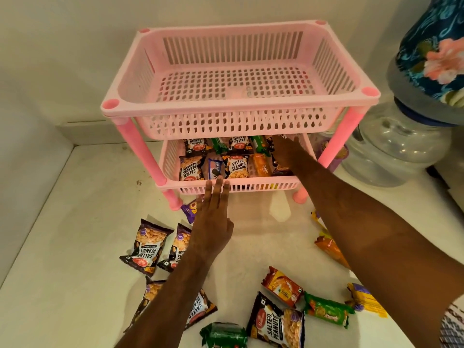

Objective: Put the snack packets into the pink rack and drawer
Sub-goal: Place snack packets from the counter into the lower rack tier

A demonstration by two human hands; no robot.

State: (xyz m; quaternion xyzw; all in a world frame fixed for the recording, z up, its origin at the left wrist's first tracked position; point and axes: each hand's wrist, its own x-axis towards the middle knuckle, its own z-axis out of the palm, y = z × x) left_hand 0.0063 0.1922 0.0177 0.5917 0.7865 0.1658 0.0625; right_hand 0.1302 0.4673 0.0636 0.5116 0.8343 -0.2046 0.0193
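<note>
A two-tier pink rack (239, 110) stands on the white counter against the wall. Its top basket holds nothing. The lower basket (251, 187) holds several snack packets: salted peanuts (236, 167), an Oreo pack (215, 170), an orange biscuit pack (262, 167) and green packs. My right hand (285, 153) reaches into the lower basket at its right side, resting on packets there; its grip is hidden. My left hand (213, 217) lies flat with fingers extended, fingertips touching the lower basket's front rim. Loose packets lie on the counter: peanuts (148, 247), an orange pack (282, 286), a green pack (326, 310).
A clear water jar (399, 149) with a floral cloth cover (431, 49) stands right of the rack. A purple packet (189, 209) lies by the rack's front left leg. More packets sit under my right forearm (329, 247). The wall runs along the left and back.
</note>
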